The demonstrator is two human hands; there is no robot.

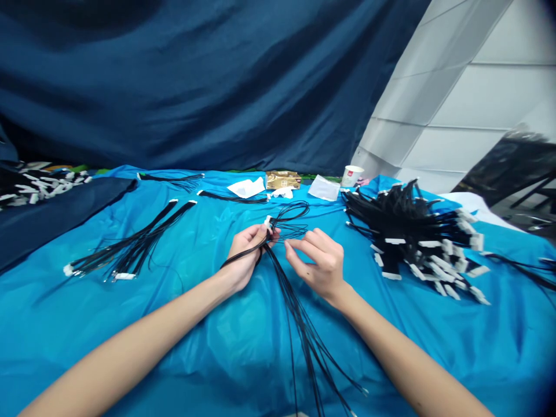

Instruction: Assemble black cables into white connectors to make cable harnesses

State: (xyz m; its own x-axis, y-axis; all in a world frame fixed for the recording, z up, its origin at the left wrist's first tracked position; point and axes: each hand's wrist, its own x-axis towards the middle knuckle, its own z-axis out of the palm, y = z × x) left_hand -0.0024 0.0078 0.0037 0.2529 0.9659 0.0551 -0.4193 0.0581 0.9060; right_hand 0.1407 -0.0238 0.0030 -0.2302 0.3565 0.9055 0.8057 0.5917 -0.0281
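Note:
My left hand (248, 255) is closed around a bundle of thin black wires (299, 321) near a white connector (268, 221), which pokes up between thumb and fingers. Some wires loop out to the right above the hand, and the long loose ends hang down over the blue cloth toward me. Just to the right, my right hand (319, 260) has its thumb and index finger pinched together at the end of a thin black wire that runs from the bundle. The exact grip point is small and hard to see.
Several wire bundles with white connectors (134, 249) lie at left on the blue cloth (208, 341). A big heap of black cables (403, 226) is at right, another pile (39, 185) at far left. Behind stand a gold tissue pack (282, 180), white papers (325, 189) and a paper cup (351, 176).

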